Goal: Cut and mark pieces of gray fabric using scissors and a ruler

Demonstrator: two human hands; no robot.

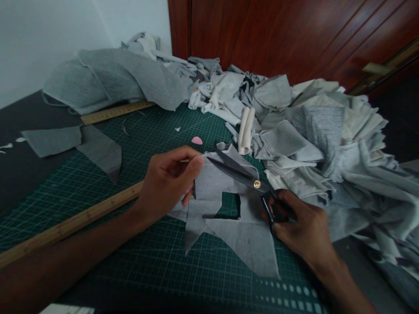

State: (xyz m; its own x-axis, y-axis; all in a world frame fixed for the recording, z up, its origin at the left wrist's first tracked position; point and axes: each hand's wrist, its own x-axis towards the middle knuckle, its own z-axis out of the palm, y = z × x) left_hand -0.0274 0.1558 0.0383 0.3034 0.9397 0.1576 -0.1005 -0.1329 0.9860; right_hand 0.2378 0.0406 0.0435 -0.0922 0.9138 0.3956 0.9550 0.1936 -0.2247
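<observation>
My right hand (301, 224) is closed round the handles of black scissors (242, 175) with a brass-coloured pivot. Their blades are parted and point left, at the upper edge of a grey fabric piece (209, 181). Thumb and fingers of my left hand (173, 176) pinch that edge near the blade tips. The fabric lies over a green cutting mat (147, 257), which shows through a squarish hole in it. Its lower part spreads into pointed flaps. Just beyond the edge sits a pink chalk-like disc (197, 140).
A large heap of grey and off-white fabric (304, 131) fills the right and back. Folded grey fabric (108, 78) lies back left beside a wooden ruler (114, 113). Another wooden ruler (81, 222) runs under my left forearm. Grey scraps (52, 139) lie left. A wooden door (278, 39) stands behind.
</observation>
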